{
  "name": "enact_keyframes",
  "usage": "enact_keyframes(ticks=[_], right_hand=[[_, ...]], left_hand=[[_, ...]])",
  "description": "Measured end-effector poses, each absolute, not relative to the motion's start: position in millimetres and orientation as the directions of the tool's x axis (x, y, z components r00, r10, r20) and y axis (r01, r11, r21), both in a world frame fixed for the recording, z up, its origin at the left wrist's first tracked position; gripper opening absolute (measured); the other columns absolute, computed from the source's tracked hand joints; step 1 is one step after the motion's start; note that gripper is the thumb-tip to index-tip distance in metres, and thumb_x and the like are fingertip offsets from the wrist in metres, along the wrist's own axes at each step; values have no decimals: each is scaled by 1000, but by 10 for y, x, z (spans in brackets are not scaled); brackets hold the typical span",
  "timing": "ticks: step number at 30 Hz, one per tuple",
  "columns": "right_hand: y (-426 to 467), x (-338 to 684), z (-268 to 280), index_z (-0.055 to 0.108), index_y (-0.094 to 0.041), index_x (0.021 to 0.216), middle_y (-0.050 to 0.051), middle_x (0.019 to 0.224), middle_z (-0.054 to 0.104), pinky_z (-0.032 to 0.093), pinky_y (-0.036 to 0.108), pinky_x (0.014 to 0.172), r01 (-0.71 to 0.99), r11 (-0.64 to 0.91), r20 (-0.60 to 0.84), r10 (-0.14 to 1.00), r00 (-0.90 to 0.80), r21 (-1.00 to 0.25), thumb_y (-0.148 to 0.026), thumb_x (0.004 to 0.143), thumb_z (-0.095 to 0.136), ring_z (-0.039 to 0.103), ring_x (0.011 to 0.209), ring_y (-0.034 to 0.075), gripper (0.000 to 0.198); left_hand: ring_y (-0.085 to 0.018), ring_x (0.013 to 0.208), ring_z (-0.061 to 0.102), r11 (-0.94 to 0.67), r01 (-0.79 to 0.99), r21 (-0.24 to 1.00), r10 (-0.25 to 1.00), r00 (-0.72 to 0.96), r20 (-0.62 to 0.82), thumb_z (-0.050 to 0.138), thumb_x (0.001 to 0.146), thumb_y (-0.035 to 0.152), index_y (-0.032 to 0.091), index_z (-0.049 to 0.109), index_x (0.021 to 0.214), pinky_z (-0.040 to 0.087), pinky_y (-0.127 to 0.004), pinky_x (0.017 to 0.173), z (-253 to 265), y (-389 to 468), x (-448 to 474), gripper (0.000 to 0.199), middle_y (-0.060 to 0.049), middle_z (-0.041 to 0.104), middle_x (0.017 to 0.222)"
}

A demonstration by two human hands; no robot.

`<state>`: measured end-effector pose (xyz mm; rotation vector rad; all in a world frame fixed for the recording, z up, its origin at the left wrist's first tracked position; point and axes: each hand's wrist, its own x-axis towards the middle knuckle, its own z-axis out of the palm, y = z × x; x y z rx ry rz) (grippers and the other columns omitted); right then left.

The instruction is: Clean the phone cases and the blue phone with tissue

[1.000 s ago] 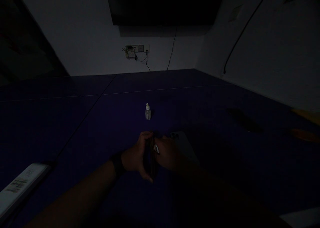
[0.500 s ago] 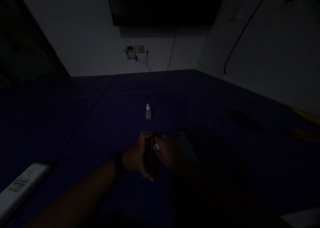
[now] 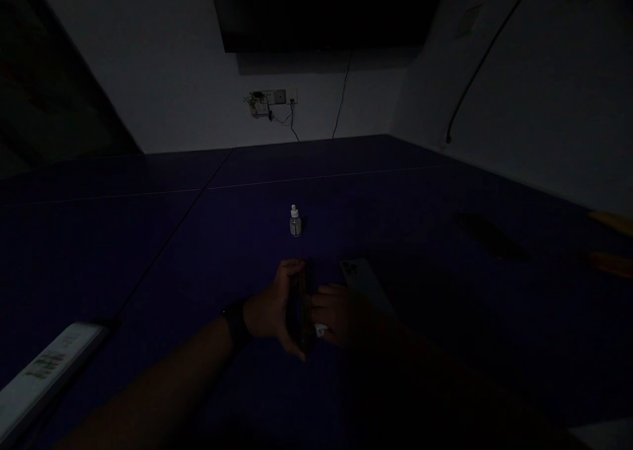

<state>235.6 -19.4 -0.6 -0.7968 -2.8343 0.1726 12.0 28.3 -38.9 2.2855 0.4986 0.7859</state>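
Note:
My left hand [image 3: 274,311] grips a thin dark phone-sized slab [image 3: 303,305] by its two ends, fingers at the far end and thumb at the near one. The slab stands on edge, so its face is hard to see in the dim light. Against its right side presses my right hand [image 3: 331,311], closed around a small white wad [image 3: 320,329] that looks like tissue. Just right of that hand, a pale phone [image 3: 368,282] lies with its camera lenses up. Beyond both hands a small clear dropper bottle [image 3: 295,225] with a white top stands upright.
A white power strip [image 3: 54,371] lies at the left on the dark blue surface [image 3: 198,239]. Farther right rest a dark flat object [image 3: 489,236] and orange items [image 3: 613,263]. On the back wall are sockets with cables [image 3: 277,97] below a black screen [image 3: 326,12].
My right hand has slid toward me along the slab with the white wad, uncovering more of the pale phone. My left hand keeps its hold in nearly the same place.

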Motion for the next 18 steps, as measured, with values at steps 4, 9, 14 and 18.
enact_keyframes(ticks=[4,9,14,18], right_hand=[[-168,2358,-20,68,-21,98,5,97,68,36,35,75,545,835,193,548,-814,-77,-25,95,63,54,91,22,8],[-89,2311,-55,69,-20,95,6,98,68,36,35,74,622,783,274,600,-751,-11,-19,98,57,52,90,22,12],[-11,2292,-103,69,-20,93,5,92,69,35,36,72,657,754,326,615,-718,24,-18,98,57,53,87,22,13],[-50,2313,-109,69,-20,90,4,93,70,36,34,72,542,840,305,507,-806,37,-21,97,60,54,87,20,11]], left_hand=[[-48,140,28,-715,129,687,518,757,397,94,30,68,25,6,150,24,-67,117,-391,286,115,155,-20,22,148],[-48,139,31,-698,135,703,524,765,374,94,29,67,23,6,150,21,-66,118,-373,289,116,156,-21,23,148],[-46,138,33,-688,120,716,529,758,381,93,30,70,23,9,149,23,-65,118,-357,282,115,153,-21,28,146],[-46,136,38,-687,100,720,519,761,389,93,31,68,24,8,149,22,-67,118,-434,302,126,152,-20,30,145]])
